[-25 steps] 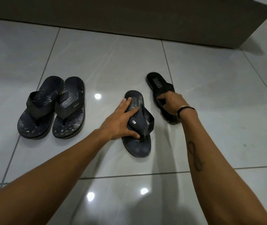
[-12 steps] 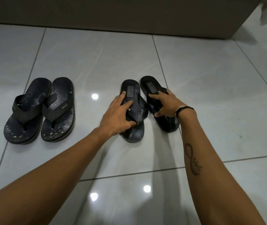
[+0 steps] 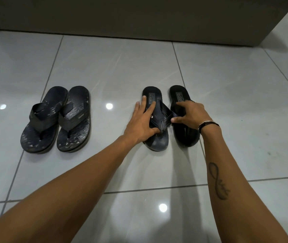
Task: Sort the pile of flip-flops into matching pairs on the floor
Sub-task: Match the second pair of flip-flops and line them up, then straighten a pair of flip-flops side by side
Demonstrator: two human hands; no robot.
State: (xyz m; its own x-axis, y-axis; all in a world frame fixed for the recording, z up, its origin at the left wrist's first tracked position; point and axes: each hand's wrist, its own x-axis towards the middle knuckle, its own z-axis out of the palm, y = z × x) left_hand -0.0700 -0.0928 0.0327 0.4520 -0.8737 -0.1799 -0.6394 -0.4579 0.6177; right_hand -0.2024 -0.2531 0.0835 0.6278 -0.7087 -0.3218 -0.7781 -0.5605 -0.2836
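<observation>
Floor [image 3: 227,88]: glossy pale grey tiles with dark grout lines and bright spots of reflected light.
Patterned pair [image 3: 56,120]: two dark flip-flops with a wavy printed footbed, side by side and touching, well to the left of the plain pair.
Plain pair: a dark left flip-flop [image 3: 154,120] and a black right flip-flop [image 3: 183,123] lying side by side, heels toward the wall, a narrow gap between them.
Left hand [image 3: 144,122]: laid flat over the left flip-flop, fingers spread across its footbed and strap, thumb pressing by the toe post.
Right hand [image 3: 190,114]: on the right flip-flop's strap, fingers curled, thumb and forefinger pinching the strap; a bracelet [image 3: 208,124] circles the wrist.
Wall base [image 3: 139,18]: a dark panel beyond both pairs.
</observation>
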